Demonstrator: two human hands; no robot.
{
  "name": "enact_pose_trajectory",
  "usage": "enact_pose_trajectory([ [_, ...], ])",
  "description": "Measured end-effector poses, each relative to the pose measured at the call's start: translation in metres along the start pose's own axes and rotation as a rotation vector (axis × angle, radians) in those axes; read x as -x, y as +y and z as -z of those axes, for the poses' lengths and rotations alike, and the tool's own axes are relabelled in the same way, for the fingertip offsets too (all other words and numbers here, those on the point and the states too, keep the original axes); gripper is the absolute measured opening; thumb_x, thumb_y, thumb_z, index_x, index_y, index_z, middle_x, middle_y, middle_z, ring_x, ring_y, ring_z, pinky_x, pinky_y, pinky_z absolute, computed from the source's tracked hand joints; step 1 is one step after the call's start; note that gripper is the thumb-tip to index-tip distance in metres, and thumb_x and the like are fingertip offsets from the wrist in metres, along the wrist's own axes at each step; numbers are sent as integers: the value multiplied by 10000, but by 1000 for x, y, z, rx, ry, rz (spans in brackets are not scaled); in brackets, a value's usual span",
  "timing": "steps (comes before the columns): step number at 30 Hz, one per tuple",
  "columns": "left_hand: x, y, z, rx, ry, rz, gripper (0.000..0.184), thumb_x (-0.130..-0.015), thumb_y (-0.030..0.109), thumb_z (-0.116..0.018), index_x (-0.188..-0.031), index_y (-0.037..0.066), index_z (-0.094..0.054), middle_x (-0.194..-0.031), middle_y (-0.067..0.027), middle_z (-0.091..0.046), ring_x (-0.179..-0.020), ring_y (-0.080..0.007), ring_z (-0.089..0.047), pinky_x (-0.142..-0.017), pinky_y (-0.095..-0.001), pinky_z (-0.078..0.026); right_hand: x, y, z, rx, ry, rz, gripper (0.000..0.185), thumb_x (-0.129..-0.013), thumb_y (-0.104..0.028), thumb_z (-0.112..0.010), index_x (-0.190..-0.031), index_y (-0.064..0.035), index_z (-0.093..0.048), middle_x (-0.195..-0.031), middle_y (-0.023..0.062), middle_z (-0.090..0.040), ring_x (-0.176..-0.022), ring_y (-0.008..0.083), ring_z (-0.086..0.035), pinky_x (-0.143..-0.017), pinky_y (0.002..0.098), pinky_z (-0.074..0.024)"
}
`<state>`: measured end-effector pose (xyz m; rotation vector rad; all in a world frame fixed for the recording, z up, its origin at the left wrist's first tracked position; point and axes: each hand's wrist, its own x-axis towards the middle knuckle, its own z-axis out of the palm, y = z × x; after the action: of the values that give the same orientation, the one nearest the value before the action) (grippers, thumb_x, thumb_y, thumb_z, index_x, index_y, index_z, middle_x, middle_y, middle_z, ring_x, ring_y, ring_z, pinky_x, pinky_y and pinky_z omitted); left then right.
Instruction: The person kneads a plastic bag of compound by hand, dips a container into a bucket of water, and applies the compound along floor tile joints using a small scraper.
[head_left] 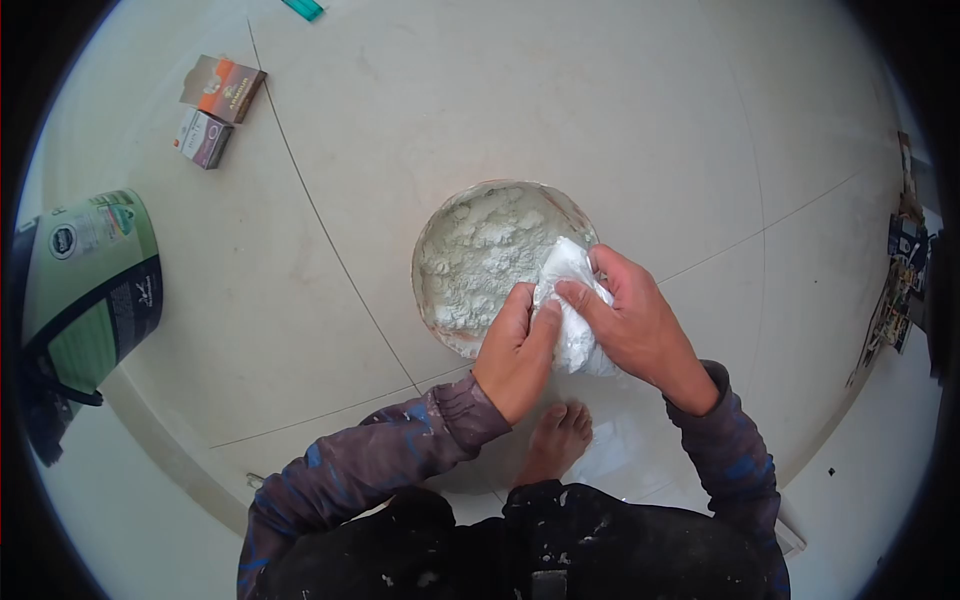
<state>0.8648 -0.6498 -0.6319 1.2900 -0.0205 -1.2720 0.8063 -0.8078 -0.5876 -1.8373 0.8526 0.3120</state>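
Note:
A round tub [418, 290] stands on the tiled floor in front of me, filled with lumpy whitish powder [490, 255]. Over its near right rim, both hands grip a crumpled white plastic bag [572, 335]. My left hand [520, 345] is closed on the bag's left side, thumb pointing up. My right hand [635, 315] pinches its upper right part, thumb on top. What the bag contains, if anything, is hidden.
A green paint bucket [95, 290] is at the left. Two small boxes, one brown and orange [225, 88] and one grey [203, 138], lie at the upper left. Assorted items [900, 260] line the right edge. My bare foot [557, 440] is just behind the tub.

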Motion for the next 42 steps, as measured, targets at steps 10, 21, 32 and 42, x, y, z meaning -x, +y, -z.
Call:
enact_pose_trajectory([
  [10, 18, 5, 13, 319, 128, 118, 359, -1118, 329, -405, -1152, 18, -581, -988, -1, -613, -864, -48, -546, -748, -232, -472, -15, -16, -21, 112, -236, 80, 443, -1010, -375, -546, -877, 48, -534, -736, 266, -572, -729, 470, -557, -677, 518, -439],
  [21, 60, -14, 11, 341, 188, 176, 291, -1112, 272, -424, -1181, 22, -555, -1000, -11, -616, -892, -57, -563, -770, -259, -487, 6, -17, -34, 207, -411, 132, 339, -993, -288, -532, -909, 38, -571, -818, 282, -616, -818, 482, -592, -719, 537, -458],
  [32, 31, 4, 8, 211, 138, 111, 271, -1097, 248, -453, -1153, 0, -546, -1021, -37, -601, -949, -70, -513, -826, -275, -465, -8, -24, -18, 155, -256, 71, 369, -997, -302, -568, -903, 54, -561, -791, 276, -592, -769, 470, -564, -686, 511, -445],
  [42, 15, 0, 25, 283, 278, 36, 272, -1101, 254, -449, -1148, 24, -585, -967, 8, -604, -871, -49, -535, -767, -249, -463, -29, -36, -40, 209, -157, 153, 347, -984, -295, -548, -857, 27, -572, -751, 285, -600, -753, 492, -587, -671, 551, -454],
])
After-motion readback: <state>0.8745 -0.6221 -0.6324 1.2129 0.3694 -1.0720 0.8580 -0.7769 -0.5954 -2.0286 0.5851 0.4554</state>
